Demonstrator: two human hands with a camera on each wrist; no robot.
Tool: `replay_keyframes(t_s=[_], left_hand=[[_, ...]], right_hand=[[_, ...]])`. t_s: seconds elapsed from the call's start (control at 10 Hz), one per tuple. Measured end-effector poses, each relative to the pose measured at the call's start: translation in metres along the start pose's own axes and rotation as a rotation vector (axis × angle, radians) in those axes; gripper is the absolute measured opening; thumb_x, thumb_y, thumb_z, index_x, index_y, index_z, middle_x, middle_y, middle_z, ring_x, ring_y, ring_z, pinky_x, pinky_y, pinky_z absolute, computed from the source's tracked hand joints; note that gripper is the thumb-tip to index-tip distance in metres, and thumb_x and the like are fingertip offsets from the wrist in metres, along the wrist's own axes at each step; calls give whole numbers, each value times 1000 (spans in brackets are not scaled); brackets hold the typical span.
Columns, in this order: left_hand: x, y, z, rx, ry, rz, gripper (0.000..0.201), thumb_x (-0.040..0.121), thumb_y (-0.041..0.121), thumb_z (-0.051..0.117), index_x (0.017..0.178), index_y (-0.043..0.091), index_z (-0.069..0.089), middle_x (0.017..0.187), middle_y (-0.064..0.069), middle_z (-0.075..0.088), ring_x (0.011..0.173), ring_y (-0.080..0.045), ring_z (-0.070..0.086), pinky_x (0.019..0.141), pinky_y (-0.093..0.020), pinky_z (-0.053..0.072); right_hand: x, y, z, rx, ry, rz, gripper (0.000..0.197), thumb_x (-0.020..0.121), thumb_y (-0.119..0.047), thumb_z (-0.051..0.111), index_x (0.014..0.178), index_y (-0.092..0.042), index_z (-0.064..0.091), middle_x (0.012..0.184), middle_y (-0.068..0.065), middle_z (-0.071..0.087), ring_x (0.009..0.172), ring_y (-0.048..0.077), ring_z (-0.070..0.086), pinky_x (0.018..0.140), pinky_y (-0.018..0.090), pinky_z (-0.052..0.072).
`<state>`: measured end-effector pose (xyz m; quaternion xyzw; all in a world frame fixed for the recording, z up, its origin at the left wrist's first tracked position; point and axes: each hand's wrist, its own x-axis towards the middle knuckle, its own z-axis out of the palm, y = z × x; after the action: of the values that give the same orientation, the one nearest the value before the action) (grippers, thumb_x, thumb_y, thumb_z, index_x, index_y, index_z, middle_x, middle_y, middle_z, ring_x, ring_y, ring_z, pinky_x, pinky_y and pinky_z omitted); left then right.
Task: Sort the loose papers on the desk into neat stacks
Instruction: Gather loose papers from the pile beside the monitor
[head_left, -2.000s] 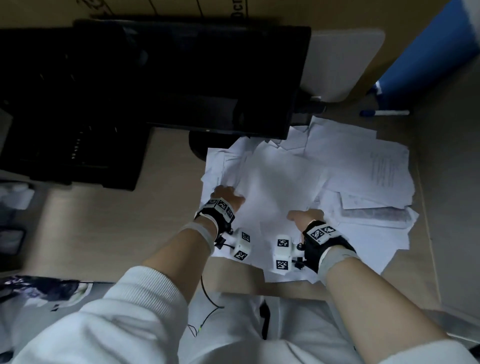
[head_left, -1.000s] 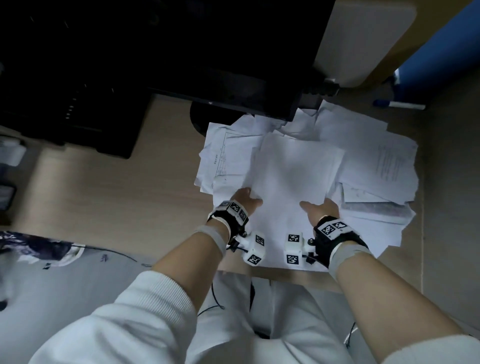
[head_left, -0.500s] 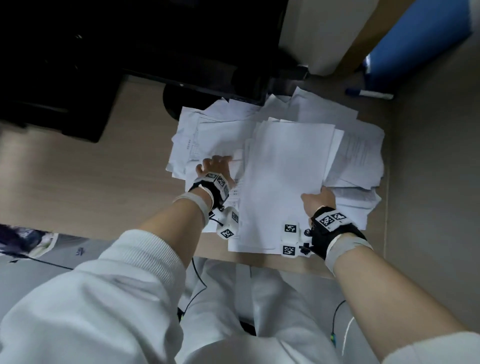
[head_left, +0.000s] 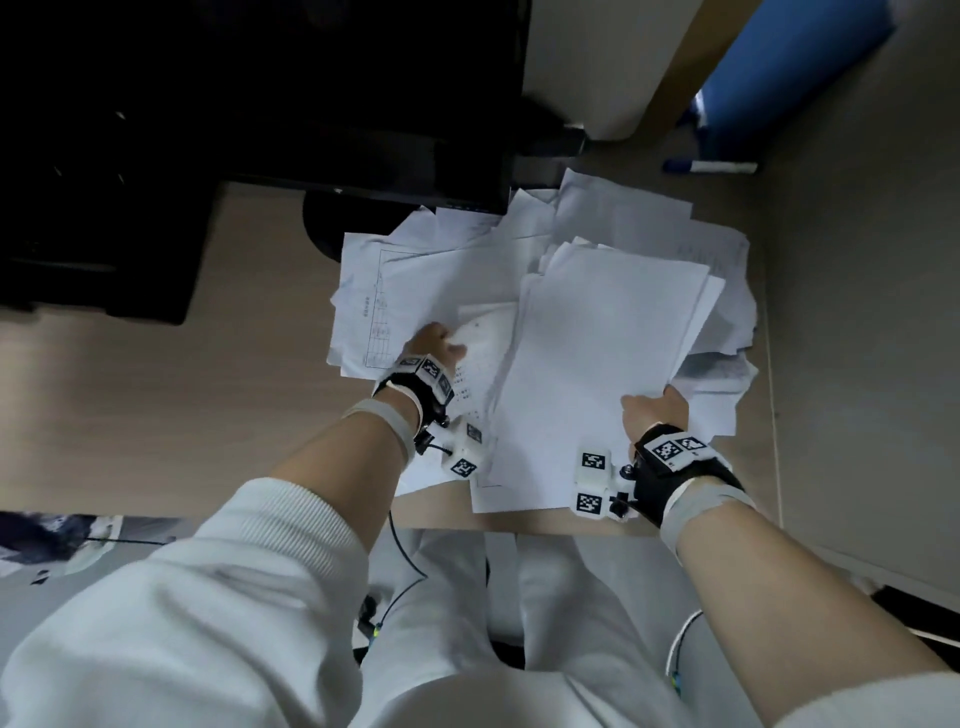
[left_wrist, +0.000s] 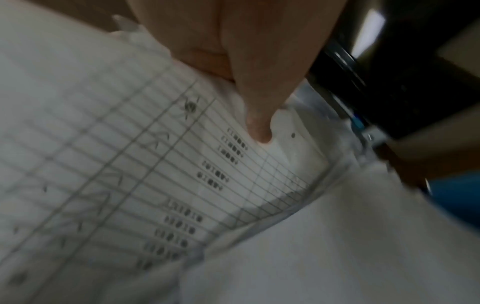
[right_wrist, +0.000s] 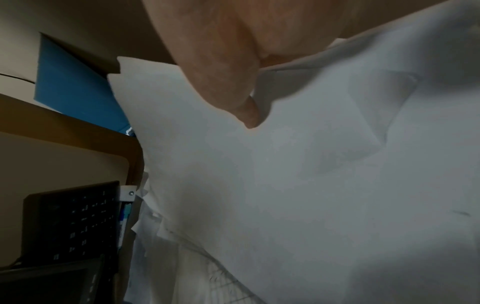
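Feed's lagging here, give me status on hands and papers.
Right hand grips blank stack. Left hand pinches table sheet. Loose papers still scattered under monitor.

Two hands, one pen, one monitor

Bare desk left; monitor blocking behind

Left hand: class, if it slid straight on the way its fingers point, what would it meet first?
Probably more loose papers, then the black monitor base. The left hand already pinches a printed table sheet; depth is unclear.
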<state>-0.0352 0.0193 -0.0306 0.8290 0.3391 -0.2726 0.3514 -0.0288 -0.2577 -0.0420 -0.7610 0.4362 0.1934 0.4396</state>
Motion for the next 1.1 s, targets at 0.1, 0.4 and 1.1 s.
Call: replay_keyframes(t_s=[0.1, 0.4, 1.1], left_hand=[[-4, -6, -11, -261, 103, -128, 40, 98, 26, 59, 130, 3, 53, 128, -18, 62, 115, -31, 59, 89, -34, 44], [-12, -27, 2, -347, -3, -219, 34, 100, 12, 43, 129, -4, 51, 129, -24, 57, 116, -37, 57, 94, -40, 45], [-51, -17, -67, -604, 224, -244, 12, 93, 19, 53, 103, 14, 57, 93, -8, 54, 84, -29, 54, 75, -31, 42]], right_hand=[[2, -9, 7, -9, -56, -29, 37, 89, -2, 58, 126, -6, 53, 117, 9, 66, 86, 22, 54, 72, 23, 46], [-5, -27, 34, -157, -264, -188, 57, 89, 8, 57, 143, 1, 42, 126, 11, 62, 98, 20, 56, 71, 20, 46], [-28, -116, -1, -73, -174, -190, 46, 96, -6, 44, 141, 1, 43, 139, 22, 51, 124, 34, 53, 96, 36, 46]])
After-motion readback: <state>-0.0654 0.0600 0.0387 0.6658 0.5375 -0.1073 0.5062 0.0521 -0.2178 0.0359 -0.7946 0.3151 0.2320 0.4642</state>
